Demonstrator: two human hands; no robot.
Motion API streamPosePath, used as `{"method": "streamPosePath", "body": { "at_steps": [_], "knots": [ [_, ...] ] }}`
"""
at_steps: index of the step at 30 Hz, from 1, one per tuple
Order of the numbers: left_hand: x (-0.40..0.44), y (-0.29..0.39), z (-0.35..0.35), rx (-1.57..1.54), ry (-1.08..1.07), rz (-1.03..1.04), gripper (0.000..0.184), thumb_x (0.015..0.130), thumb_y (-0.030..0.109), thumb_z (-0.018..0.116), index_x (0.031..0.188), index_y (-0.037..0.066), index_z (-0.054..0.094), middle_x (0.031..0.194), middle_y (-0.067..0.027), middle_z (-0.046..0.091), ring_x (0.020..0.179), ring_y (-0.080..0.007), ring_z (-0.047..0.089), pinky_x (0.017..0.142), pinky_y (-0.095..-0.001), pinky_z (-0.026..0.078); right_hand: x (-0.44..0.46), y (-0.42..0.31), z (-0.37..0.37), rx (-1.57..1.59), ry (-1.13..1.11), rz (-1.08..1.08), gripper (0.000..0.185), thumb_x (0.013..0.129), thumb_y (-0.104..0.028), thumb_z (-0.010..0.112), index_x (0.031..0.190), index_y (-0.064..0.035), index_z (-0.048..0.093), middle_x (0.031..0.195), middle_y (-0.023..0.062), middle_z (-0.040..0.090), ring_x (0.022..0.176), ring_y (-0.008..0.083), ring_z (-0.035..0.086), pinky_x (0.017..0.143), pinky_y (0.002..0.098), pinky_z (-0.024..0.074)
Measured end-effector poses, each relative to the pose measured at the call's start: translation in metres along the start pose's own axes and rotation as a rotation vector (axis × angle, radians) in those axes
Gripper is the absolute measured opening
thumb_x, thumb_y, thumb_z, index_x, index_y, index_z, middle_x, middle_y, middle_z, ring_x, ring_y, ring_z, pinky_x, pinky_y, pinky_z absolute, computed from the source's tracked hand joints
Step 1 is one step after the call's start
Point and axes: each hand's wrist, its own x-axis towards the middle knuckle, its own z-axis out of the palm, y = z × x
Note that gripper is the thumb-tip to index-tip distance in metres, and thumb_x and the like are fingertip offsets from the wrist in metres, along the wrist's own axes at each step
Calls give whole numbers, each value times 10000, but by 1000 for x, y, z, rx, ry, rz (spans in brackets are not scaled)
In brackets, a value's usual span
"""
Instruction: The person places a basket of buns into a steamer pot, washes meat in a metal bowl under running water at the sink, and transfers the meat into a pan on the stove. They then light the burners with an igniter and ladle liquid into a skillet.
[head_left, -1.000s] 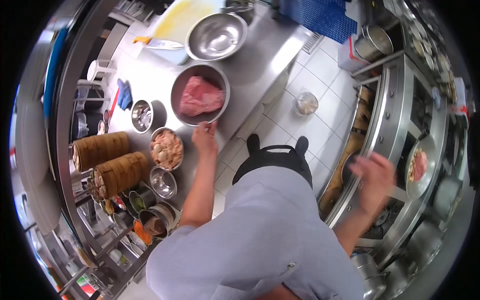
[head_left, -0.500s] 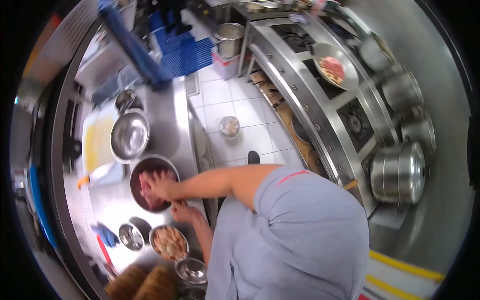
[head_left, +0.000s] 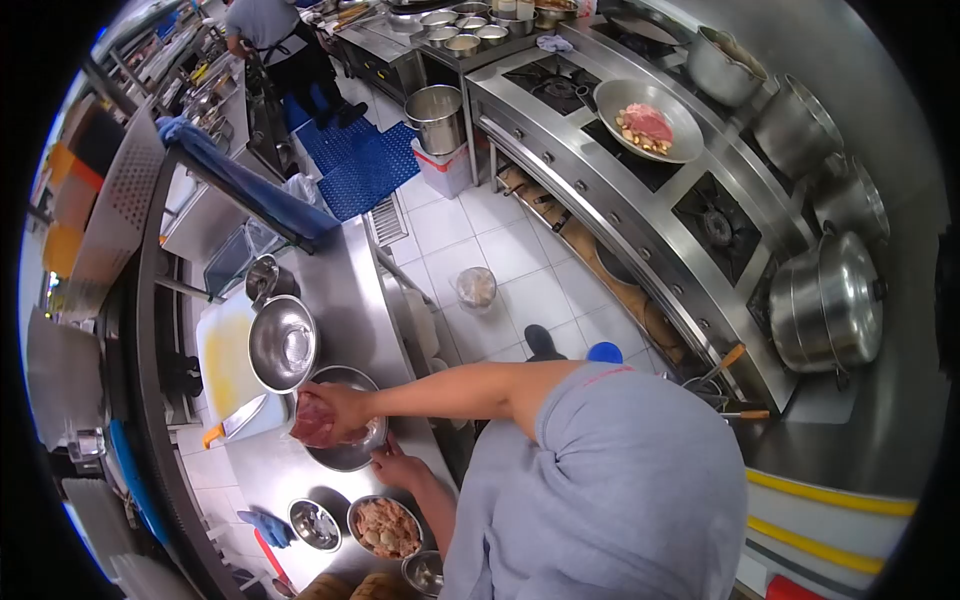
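My right hand (head_left: 345, 407) is closed around a piece of raw red meat (head_left: 314, 424). The meat hangs at the left side of a steel mixing bowl (head_left: 343, 460), over its rim. My left hand (head_left: 398, 466) grips the lower right rim of the same bowl, its fingertips partly hidden. Some reddish residue shows inside. Just above is a second steel bowl (head_left: 283, 343), touching or nearly touching the first. Below my left hand stands a bowl of chopped pale and pinkish pieces (head_left: 386, 527).
A cutting board (head_left: 226, 345) and an orange-handled knife (head_left: 237, 420) lie left of the bowls. A small steel bowl (head_left: 314, 525) is nearer. Across the aisle, a pan (head_left: 675, 110) with meat sits on the stove (head_left: 640, 205). A bag (head_left: 476, 288) lies on the floor; a co-worker (head_left: 275, 45) stands far off.
My right hand has lifted the meat from inside the bowl to its left rim. My left hand stays at the bowl's edge. The whole view has shifted, bringing the co-worker into sight.
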Motion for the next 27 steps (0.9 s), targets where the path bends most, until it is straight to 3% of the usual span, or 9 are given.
{"method": "streamPosePath", "body": {
  "at_steps": [4,9,12,14,15,19,21,25,27],
  "knots": [
    [-6,-2,16,26,-50,-11,322,890,153,516,999,-148,480,1016,-207,537,866,-286,604,746,-339,599,0,-11,-24,146,-11,17,940,502,-281,805,1287,-81,329,1090,204,558,1068,341,540,889,380,453],
    [-10,-14,34,5,31,-28,323,893,127,494,1025,-168,482,1095,-235,481,885,-309,584,831,-364,570,-11,-8,-81,653,330,-33,847,604,-35,743,1317,-114,292,1201,71,461,1175,186,448,988,327,380],
    [-21,-13,46,10,80,6,362,877,93,463,1069,-213,439,1179,-250,433,961,-351,562,860,-384,564,-35,-24,-185,820,302,-140,836,654,-141,815,1324,-132,315,1255,30,434,1210,159,408,1017,343,362],
    [-28,-10,55,38,89,10,361,879,90,460,1071,-213,431,1180,-249,427,973,-347,556,864,-387,564,-67,-50,-274,576,388,42,890,681,-288,832,1375,-125,299,1272,38,443,1217,168,411,1023,344,364],
    [-27,-11,55,63,91,20,359,881,88,458,1073,-213,423,1180,-248,421,985,-344,551,868,-389,565,-77,-43,-313,426,541,-25,786,677,-229,837,1293,-135,358,1196,22,475,1135,156,453,973,330,400],
    [-15,-22,52,52,148,15,331,902,103,428,1066,-184,450,1117,-238,493,970,-335,583,902,-398,541,-160,-74,-514,62,629,-61,1006,550,-228,903,1349,-102,304,1289,61,453,1209,185,443,1037,350,368],
    [-8,-29,46,61,92,36,318,898,97,422,1044,-182,468,1098,-238,509,972,-334,585,915,-394,534,-197,-96,-599,-251,637,-83,998,521,-121,872,1340,-126,303,1275,84,454,1170,192,475,1001,356,413],
    [-14,-28,57,63,122,25,391,916,88,398,1155,-221,377,1180,-260,490,1024,-357,573,954,-389,509,-270,-109,-728,-491,685,355,876,556,-132,801,1314,-139,363,1255,118,485,1156,205,493,946,348,450],
    [-17,-27,64,79,124,21,388,914,92,392,1159,-209,391,1185,-263,498,1044,-354,570,964,-387,501,-291,-101,-767,-857,488,523,836,572,-177,780,1310,-128,392,1225,159,525,1170,258,506,963,371,430]
  ]
}}
